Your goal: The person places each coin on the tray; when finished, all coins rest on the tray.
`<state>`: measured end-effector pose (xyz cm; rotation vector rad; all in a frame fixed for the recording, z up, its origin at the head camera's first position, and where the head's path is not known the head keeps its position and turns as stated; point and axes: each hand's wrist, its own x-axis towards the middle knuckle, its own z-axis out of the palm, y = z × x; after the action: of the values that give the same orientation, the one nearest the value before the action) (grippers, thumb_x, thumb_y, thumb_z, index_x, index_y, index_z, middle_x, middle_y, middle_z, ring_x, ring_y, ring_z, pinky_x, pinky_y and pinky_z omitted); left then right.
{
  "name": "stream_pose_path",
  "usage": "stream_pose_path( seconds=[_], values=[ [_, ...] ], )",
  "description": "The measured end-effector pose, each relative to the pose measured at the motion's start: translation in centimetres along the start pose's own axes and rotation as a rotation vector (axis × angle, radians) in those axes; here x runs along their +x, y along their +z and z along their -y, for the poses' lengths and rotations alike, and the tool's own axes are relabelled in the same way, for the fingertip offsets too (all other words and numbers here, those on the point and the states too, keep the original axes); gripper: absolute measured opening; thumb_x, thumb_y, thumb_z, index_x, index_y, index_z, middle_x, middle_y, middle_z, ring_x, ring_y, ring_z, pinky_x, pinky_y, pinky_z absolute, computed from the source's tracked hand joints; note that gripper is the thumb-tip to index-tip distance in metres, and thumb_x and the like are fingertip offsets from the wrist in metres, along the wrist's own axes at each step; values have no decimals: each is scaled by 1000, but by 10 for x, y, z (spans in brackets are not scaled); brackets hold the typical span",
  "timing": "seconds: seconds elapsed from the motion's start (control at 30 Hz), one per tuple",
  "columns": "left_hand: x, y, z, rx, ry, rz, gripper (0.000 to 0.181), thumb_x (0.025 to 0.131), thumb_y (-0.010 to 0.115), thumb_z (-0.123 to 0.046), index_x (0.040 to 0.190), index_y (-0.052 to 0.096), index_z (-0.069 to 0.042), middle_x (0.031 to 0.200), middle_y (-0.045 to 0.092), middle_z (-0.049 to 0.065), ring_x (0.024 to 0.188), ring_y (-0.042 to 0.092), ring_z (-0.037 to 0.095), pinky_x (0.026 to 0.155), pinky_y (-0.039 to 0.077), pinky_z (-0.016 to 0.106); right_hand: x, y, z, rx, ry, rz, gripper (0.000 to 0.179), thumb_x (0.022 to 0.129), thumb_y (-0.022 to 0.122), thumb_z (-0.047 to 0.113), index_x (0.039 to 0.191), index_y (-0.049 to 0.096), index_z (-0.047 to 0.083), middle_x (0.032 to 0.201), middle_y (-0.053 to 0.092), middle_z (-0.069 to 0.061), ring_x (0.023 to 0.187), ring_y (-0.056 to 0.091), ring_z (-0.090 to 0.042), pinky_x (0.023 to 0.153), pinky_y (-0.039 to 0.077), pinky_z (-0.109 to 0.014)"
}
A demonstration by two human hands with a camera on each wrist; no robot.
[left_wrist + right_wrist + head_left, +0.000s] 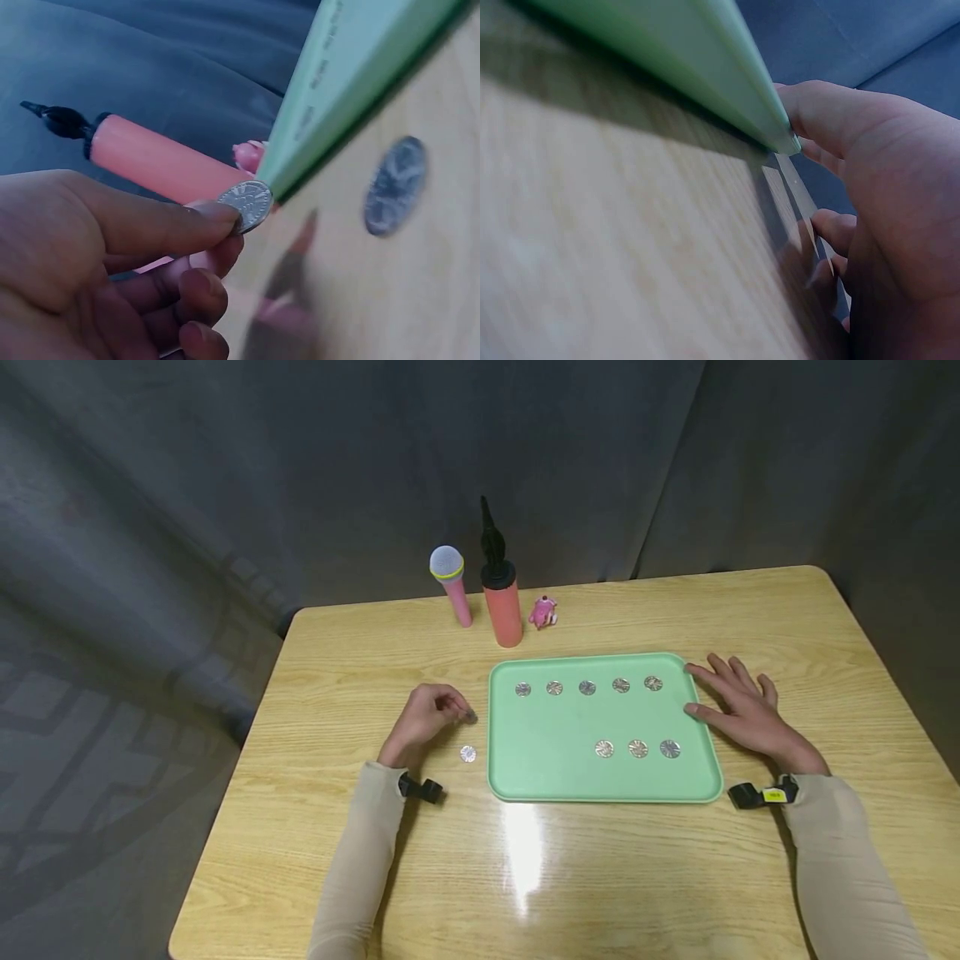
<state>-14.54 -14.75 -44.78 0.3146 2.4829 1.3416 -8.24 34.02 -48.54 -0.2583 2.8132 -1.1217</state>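
My left hand (429,718) pinches a silver coin (247,204) between thumb and forefinger, just left of the green tray (540,777); its other fingers curl loosely underneath. On the wood below that hand lies a second coin (468,753), flat and apart from the tray. Inside the tray, several coins (587,687) form a row along the far side. Three more coins (637,749) make a nearer row toward the right. With fingers spread, my right hand (750,714) rests at the tray's right rim, thumb and forefinger on the edge.
Behind the tray stand a pink toy microphone (457,593) and a coral hand pump (504,614) with a black nozzle. A small pink figure (543,612) sits beside the pump. Dark curtains (480,435) hang past the far edge of the wooden table (600,877).
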Motion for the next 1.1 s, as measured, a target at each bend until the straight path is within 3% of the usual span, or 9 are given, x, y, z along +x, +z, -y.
stream_pose_path(
  seconds=[0.23, 0.57, 1.1],
  values=[
    [-2, -7, -11, -129, -91, -58, 8, 88, 66, 3, 95, 71, 2, 78, 62, 3, 68, 54, 19, 59, 47, 28, -1, 0, 1, -2, 3, -2, 68, 99, 60, 30, 157, 30, 11, 165, 3, -32, 152, -13, -53, 110, -19, -72],
    [-2, 2, -29, -150, -36, -108, 12, 85, 64, 6, 95, 71, 5, 78, 65, 3, 67, 53, 11, 60, 45, 20, 0, -1, 1, 4, 6, 9, 69, 99, 60, 31, 157, 30, 12, 165, 2, -31, 152, -14, -52, 110, -19, -72],
    [10, 42, -53, -192, 6, 32, 9, 88, 64, 5, 94, 71, 4, 79, 64, 4, 66, 51, 11, 60, 44, 22, 0, 0, 3, -10, 0, -2, 69, 99, 59, 32, 157, 30, 10, 164, 3, -32, 152, -12, -54, 110, -18, -73]
  ],
)
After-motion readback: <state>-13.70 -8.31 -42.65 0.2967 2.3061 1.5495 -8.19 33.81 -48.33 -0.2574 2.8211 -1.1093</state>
